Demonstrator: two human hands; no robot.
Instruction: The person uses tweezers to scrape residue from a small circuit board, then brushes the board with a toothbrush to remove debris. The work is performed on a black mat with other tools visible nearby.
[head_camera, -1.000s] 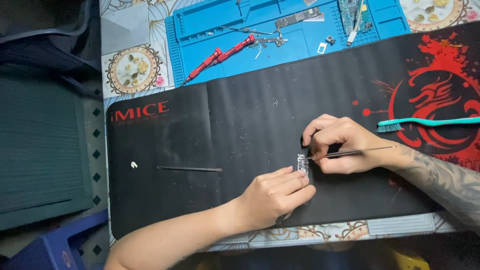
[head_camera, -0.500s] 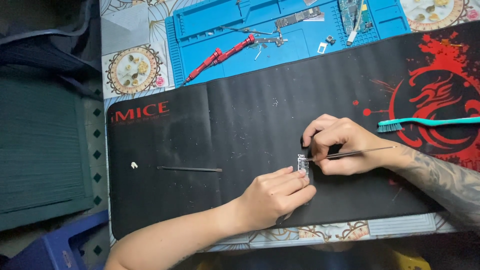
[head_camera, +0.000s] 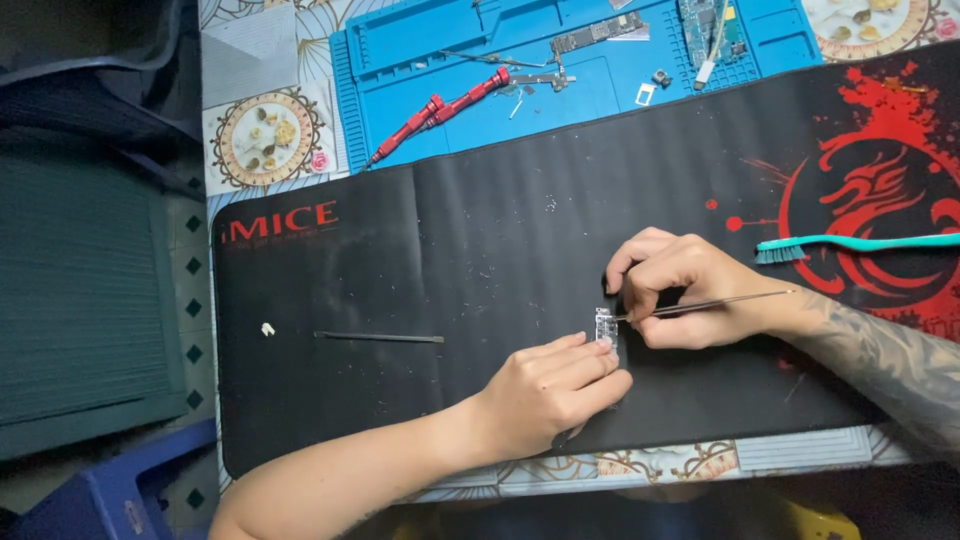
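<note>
Small circuit board piece (head_camera: 605, 325), silver-grey and rectangular, lies flat on the black work mat (head_camera: 480, 260), a little right of the middle and on the near side. The left hand (head_camera: 555, 390) comes from the near edge and presses its fingertips (head_camera: 600, 345) on the near end of the piece to keep it in place; the fingers are stretched forward, not closed around anything. The right hand (head_camera: 680, 295) is closed in a pinch on thin metal tweezers (head_camera: 700, 305), and their tip touches the right side of the piece.

I judge the piece to be very light, stiff and fragile, and it can slide easily on the mat. It looks safer to hold it by the edges or press it gently from above, not on the tiny parts on its face.

To the left on the mat lie a thin dark metal rod (head_camera: 380, 337) and, further left, a small white bit (head_camera: 267, 329), both well apart from the hands. A teal brush (head_camera: 850, 243) lies to the right, near the right wrist. On the far side is a blue repair mat (head_camera: 600, 70) with a red screwdriver (head_camera: 440, 112) and some phone parts (head_camera: 600, 32).
</note>
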